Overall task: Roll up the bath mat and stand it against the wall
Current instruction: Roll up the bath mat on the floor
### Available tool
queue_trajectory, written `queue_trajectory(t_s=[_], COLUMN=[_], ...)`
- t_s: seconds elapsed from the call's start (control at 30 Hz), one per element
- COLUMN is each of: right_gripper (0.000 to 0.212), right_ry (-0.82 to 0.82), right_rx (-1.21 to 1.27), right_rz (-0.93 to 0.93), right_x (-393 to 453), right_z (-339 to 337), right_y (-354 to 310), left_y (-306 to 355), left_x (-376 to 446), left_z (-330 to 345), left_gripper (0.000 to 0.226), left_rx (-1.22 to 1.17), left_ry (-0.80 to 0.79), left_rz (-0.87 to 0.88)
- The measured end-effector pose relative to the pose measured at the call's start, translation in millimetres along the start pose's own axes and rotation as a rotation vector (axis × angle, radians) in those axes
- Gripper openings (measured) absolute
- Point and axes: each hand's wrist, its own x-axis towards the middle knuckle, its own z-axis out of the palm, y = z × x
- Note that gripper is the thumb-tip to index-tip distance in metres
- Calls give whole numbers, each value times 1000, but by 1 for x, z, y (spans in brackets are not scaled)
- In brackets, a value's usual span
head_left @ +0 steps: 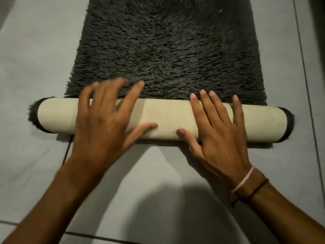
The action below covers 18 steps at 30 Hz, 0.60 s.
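Note:
A dark grey shaggy bath mat [167,46] lies flat on the tiled floor, running away from me. Its near end is rolled into a tube [167,115] with the cream backing outward and dark pile showing at both ends. My left hand [103,124] rests palm down on the left part of the roll, fingers spread, fingertips reaching the pile. My right hand [218,127] lies flat on the right part, fingers apart, thumb on the near side of the roll. Neither hand is closed around the roll.
Grey floor tiles [35,50] with dark grout lines surround the mat on both sides and in front. A grout line [306,85] runs along the right. My shadow falls on the floor near the bottom. No wall is in view.

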Motion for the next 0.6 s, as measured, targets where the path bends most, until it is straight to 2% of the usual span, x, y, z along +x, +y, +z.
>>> queue_trajectory(t_s=[0.03,0.1,0.17,0.3,0.4,0.47,0.6], right_gripper=[81,83,85,76,87,93,90], right_ry=[-32,-55,-8,222,173,130,216], right_rx=[-1,-1,-10,113,31,4,-63], right_rz=[14,40,53,90,10,-6,-25], right_x=[13,41,60,54,59,86,129], right_z=[-1,-4,-7,-7,-2,-2,-1], right_y=[2,6,11,19,29,37,50], left_y=[11,27,27,4,-9,-15,-21], left_x=[-13,-28,-20,44,94,119,148], left_z=[5,16,26,36,34,36,36], left_gripper=[82,83,83,79,82,81,78], left_rx=[-13,-33,-24,-33,-66,-32,-13], left_ry=[11,-68,-122,-70,-105,-73,20], left_rz=[-10,-12,-11,-32,-30,3,-24])
